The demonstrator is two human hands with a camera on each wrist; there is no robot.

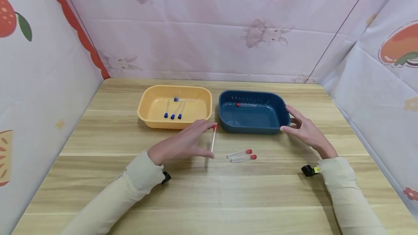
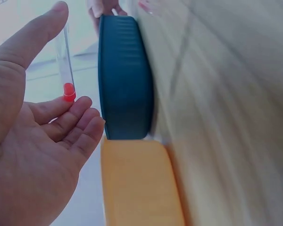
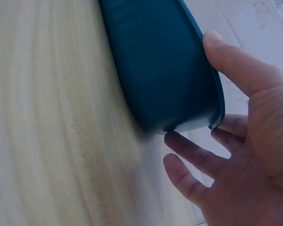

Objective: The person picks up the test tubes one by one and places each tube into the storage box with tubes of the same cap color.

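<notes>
My left hand pinches a clear test tube with a red cap lengthwise between thumb and index finger, the cap at the index fingertip. It hangs over the table in front of the gap between two plastic bins. In the left wrist view, the red cap shows at the fingertips. My right hand grips the right end of the dark blue bin, thumb at the front corner and fingers along the side. Inside that bin lies one red-capped tube. Two more red-capped tubes lie on the table before it.
Left of the blue bin stands a yellow bin with several blue-capped tubes in it. Both bins stand toward the back of the wooden table. Printed cloth walls enclose the back and sides.
</notes>
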